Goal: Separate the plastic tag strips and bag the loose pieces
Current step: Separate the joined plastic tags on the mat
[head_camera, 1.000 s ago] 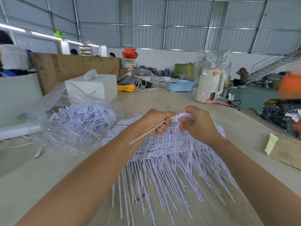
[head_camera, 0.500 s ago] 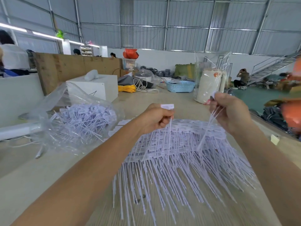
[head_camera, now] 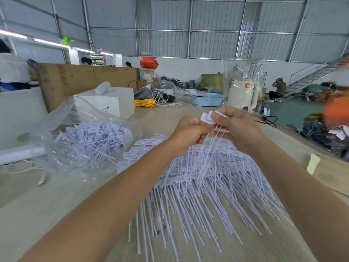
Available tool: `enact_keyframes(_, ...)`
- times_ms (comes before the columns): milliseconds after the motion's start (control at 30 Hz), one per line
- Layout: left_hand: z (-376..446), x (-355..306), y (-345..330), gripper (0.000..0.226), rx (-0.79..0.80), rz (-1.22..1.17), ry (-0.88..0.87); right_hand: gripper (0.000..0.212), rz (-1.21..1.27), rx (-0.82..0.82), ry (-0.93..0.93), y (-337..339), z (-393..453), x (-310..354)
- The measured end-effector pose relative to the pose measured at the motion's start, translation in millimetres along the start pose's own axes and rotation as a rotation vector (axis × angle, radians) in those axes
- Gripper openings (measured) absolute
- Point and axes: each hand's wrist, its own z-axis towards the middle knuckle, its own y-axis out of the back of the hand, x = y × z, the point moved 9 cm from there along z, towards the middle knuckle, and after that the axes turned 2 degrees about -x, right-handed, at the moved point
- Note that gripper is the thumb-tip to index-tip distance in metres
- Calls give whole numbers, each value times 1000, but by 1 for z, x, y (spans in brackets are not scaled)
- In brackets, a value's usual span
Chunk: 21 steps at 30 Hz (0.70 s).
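A big fan-shaped pile of white plastic tag strips (head_camera: 204, 184) lies on the table in front of me. Above its far end, my left hand (head_camera: 186, 133) and my right hand (head_camera: 238, 127) are close together, both gripping a small bunch of tags (head_camera: 208, 118) whose thin tails hang down toward the pile. The tag heads stick out between my thumbs. To the left lies a clear plastic bag (head_camera: 79, 140), mouth open, holding many loose tags (head_camera: 94, 137).
A white box (head_camera: 113, 103) stands behind the bag. Farther back are yellow cord (head_camera: 144, 103), a blue basket (head_camera: 206, 99) and a wrapped white kettle (head_camera: 242, 95). A cardboard piece (head_camera: 332, 171) lies at the right table edge. People work in the background.
My hands, pulled apart half a second ago with tags in each, have come back together above the pile and now hold one bunch jointly.
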Motion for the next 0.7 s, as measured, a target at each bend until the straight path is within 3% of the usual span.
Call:
enact_keyframes(200, -5, -7, -7, 25, -27, 51, -77, 9, -21, -113, 82, 3, 4, 8)
enact_keyframes(333, -4, -1, -5, 12, -60, 51, -51, 7, 142, -175, 20, 8, 7, 4)
enact_keyframes(467, -13, 16, -22, 28, 104, 76, 74, 9, 215, -239, -5, 9, 7, -3)
enact_keyframes(567, -22, 20, -29, 25, 180, 1, 109, 15, 74, -155, -3, -1, 7, -11)
enact_keyframes(700, -24, 22, -17, 28, 137, 122, 103, 33, -135, -145, 85, 0, 4, -8)
